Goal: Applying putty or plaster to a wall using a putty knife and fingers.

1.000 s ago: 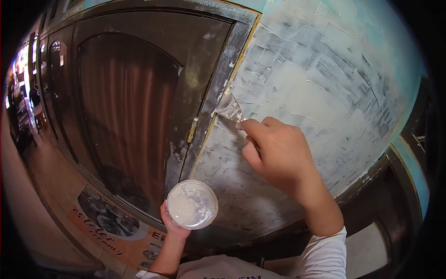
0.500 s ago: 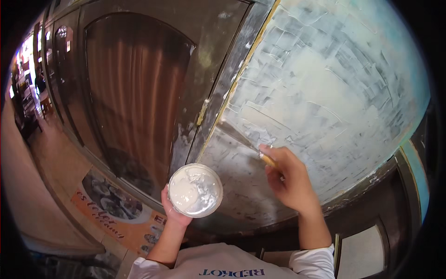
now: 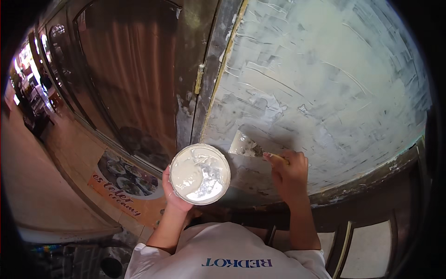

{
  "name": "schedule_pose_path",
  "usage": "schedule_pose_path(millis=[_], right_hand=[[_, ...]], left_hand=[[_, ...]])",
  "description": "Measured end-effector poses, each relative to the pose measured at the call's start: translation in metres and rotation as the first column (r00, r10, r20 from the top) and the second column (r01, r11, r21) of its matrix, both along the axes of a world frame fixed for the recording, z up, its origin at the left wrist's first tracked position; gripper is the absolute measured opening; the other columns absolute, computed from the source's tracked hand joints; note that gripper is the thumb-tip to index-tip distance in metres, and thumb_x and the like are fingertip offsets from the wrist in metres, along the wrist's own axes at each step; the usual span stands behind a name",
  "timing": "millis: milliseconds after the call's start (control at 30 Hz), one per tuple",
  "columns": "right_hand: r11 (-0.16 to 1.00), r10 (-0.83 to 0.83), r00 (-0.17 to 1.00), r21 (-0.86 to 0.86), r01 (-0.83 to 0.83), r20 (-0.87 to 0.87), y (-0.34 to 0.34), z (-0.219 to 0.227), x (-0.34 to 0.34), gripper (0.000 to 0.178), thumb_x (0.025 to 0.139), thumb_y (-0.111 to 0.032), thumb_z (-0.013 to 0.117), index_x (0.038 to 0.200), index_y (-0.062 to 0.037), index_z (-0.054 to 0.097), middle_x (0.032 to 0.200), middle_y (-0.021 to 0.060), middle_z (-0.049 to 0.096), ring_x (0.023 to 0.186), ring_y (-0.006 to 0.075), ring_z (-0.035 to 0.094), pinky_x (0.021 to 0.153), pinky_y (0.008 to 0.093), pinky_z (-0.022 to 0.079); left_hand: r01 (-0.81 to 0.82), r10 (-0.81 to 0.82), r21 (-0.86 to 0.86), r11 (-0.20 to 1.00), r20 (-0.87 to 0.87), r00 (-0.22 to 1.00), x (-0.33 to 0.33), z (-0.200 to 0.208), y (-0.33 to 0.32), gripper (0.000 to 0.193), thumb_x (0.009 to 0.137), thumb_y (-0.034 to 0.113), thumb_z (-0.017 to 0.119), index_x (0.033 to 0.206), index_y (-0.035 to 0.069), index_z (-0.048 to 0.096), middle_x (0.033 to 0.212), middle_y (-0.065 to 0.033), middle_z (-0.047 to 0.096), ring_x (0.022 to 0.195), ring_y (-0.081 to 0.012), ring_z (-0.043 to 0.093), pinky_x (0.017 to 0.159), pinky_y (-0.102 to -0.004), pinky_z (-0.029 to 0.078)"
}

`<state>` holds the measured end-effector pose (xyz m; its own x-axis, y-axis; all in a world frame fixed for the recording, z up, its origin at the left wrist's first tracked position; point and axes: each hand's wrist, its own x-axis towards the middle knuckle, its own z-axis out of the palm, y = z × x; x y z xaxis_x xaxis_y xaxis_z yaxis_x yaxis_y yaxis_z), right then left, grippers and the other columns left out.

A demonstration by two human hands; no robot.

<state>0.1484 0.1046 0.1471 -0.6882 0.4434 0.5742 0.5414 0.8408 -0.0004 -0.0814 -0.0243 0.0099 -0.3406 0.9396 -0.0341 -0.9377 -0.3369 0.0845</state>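
The left hand (image 3: pixel 175 195), low and left of the frame's middle, is curled against the left and lower side of a round tub (image 3: pixel 227 173); most of its fingers are hidden beneath, so how far they wrap cannot be told. The right hand (image 3: pixel 291 176), right of the middle, is closed around the handle of a scraper (image 3: pixel 246 145), with thumb and fingers pinching it near the blade end.

The tub sits just below the middle of the frame, its open mouth facing up. White paste (image 3: pixel 186 173) fills its left part, while the right part shows a shiny, thinly smeared inside. The scraper points left, its blade coated with paste and close to the tub's right rim, apart from it in the view. Whether the blade touches the wall (image 3: pixel 325 107) behind cannot be told.

That wall fills the upper right, covered in pale, streaky strokes with grey patches. Along its left edge runs a dark door frame (image 3: pixel 213 53) beside a brown door with a yellowish hinge (image 3: pixel 199 79). Reddish folds like a curtain (image 3: pixel 139 69) show at the upper left. An orange banner (image 3: pixel 153 207) lies at the lower left, and a white shirt (image 3: pixel 227 242) spans the bottom.
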Motion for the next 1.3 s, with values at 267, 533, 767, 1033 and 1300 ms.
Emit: schedule_pose_path(millis=[267, 533, 767, 1033, 1300], right_hand=[[0.89, 0.165, 0.984, -0.44, -0.117, 0.072, -0.032, 0.008, 0.006, 0.033, 0.076, -0.01, 0.068, 0.107, -0.0215, 0.068, 0.077, 0.0045, 0.055, 0.067, 0.0211, 0.057, 0.056, 0.0323, 0.048], [0.982, 0.029, 0.97, -0.189, 0.018, 0.241, -0.027, 0.004, -0.009, 0.031, 0.071, -0.011, 0.071, 0.099, -0.0228, 0.068, 0.086, 0.0001, 0.053, 0.085, 0.0211, 0.056, 0.07, 0.0381, 0.046], [0.949, 0.218, 0.954, -0.273, -0.158, 0.205, -0.014, -0.009, -0.012, 0.029, 0.071, -0.008, 0.067, 0.097, -0.0207, 0.069, 0.085, 0.001, 0.055, 0.085, 0.0217, 0.055, 0.078, 0.0405, 0.041], [0.931, 0.186, 0.943, -0.356, -0.079, 0.278, -0.007, -0.023, 0.006, 0.027, 0.071, -0.01, 0.066, 0.095, -0.0191, 0.069, 0.085, 0.0028, 0.055, 0.085, 0.0228, 0.055, 0.076, 0.0395, 0.04], [0.922, 0.212, 0.938, -0.376, -0.098, 0.274, 0.001, 0.001, 0.02, 0.024, 0.071, -0.01, 0.064, 0.092, -0.0182, 0.068, 0.083, 0.0047, 0.053, 0.083, 0.0245, 0.056, 0.072, 0.0399, 0.044]], left_hand=[[-0.115, 0.115, -0.111, 0.987, -0.008, 0.993, 0.012, -0.007, -0.001, 0.065, 0.088, 0.053, 0.04, 0.135, 0.008, 0.047, 0.135, -0.0113, 0.051, 0.122, -0.0319, 0.049, 0.104, -0.0458, 0.039], [0.033, -0.037, -0.114, 0.993, -0.033, 0.999, 0.031, -0.007, 0.003, 0.066, 0.088, 0.052, 0.041, 0.134, 0.007, 0.048, 0.134, -0.0133, 0.052, 0.118, -0.0326, 0.052, 0.102, -0.0461, 0.041], [0.307, -0.308, -0.077, 0.949, -0.006, 0.951, 0.041, -0.01, 0.015, 0.063, 0.091, 0.048, 0.037, 0.135, 0.004, 0.047, 0.132, -0.0167, 0.053, 0.118, -0.0349, 0.053, 0.103, -0.0471, 0.04], [0.207, -0.213, -0.139, 0.968, -0.029, 0.977, 0.042, -0.009, 0.012, 0.064, 0.09, 0.048, 0.039, 0.135, 0.004, 0.046, 0.132, -0.0168, 0.053, 0.119, -0.035, 0.052, 0.104, -0.0477, 0.039], [0.091, -0.101, -0.198, 0.976, -0.037, 0.994, 0.044, -0.007, 0.009, 0.062, 0.089, 0.047, 0.041, 0.131, 0.002, 0.05, 0.131, -0.0155, 0.054, 0.116, -0.0329, 0.054, 0.101, -0.0458, 0.042]])
